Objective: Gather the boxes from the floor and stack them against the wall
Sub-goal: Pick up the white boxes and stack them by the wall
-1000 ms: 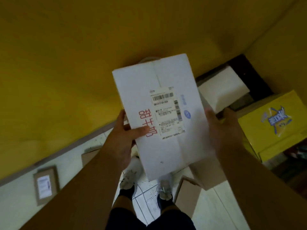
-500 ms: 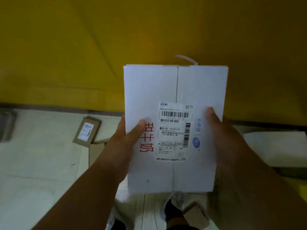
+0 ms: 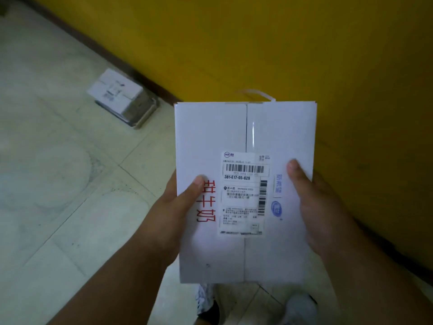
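I hold a white cardboard box (image 3: 234, 132) in front of me, flat side up, with a shipping label and red characters on top. My left hand (image 3: 173, 207) grips its left edge, thumb on top. My right hand (image 3: 321, 207) grips its right edge the same way. A loose strip of tape sticks up at the box's far edge. A second white box (image 3: 114, 90) lies on a grey flat one (image 3: 140, 111) on the floor, touching the foot of the yellow wall (image 3: 281, 55).
The pale tiled floor (image 3: 58, 184) stretches to the left. A dark baseboard (image 3: 131, 73) runs diagonally along the wall. My two shoes (image 3: 300, 308) show below the held box.
My view has swung left along the wall. The yellow and brown boxes on the right have gone out of sight, and the stacked pair by the baseboard has come into view. Both hands keep the box.
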The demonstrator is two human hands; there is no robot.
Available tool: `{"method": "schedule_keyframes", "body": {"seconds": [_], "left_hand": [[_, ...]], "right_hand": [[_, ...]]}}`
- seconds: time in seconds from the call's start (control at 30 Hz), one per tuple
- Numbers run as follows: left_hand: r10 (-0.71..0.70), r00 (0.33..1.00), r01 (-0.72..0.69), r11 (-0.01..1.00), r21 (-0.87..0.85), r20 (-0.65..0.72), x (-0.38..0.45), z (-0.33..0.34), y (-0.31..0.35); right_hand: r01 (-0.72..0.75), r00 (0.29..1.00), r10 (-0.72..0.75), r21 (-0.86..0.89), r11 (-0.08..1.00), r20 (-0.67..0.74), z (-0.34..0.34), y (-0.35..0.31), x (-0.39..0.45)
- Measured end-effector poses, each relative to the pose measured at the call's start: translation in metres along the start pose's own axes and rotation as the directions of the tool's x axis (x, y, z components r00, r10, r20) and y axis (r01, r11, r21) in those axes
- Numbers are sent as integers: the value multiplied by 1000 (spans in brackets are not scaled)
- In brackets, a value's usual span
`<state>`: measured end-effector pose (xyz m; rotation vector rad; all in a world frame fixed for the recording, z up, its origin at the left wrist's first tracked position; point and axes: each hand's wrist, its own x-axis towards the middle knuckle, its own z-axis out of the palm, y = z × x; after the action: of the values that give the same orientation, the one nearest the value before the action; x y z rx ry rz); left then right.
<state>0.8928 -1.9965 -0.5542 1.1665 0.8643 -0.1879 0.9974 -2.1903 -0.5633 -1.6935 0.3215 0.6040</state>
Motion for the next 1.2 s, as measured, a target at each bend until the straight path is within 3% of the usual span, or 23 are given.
{"method": "schedule_keyframes", "body": {"seconds": [0.17, 0.4, 0.6, 0.73, 0.87, 1.03, 1.2], "left_hand": [[21, 979, -56, 984, -168, -203, 5, -89, 27], [-8, 881, -45, 994, -99, -474, 14, -161, 50], [-23, 767, -44, 995, -88, -642, 37, -188, 76], [-28, 751, -44, 995, -92, -660, 68, -204, 86], [-59, 760, -33, 991, -130, -647, 113, -262, 97], [-40, 844, 31, 999, -26, -535, 159, -342, 134], [-33, 876, 96, 990, 106, -480, 192, -404, 176]], "right_hand": [[78, 987, -60, -120, 990, 151, 111, -41, 15], [167, 971, -107, -287, 943, 214, 212, -57, 34], [321, 946, -251, -475, 819, 207, 277, -79, 60], [355, 933, -236, -580, 733, 272, 318, -87, 89], [398, 913, -228, -619, 677, 338, 389, -92, 121], [390, 920, -238, -661, 641, 313, 475, -107, 155], [396, 918, -264, -683, 613, 295, 553, -141, 179]]}}
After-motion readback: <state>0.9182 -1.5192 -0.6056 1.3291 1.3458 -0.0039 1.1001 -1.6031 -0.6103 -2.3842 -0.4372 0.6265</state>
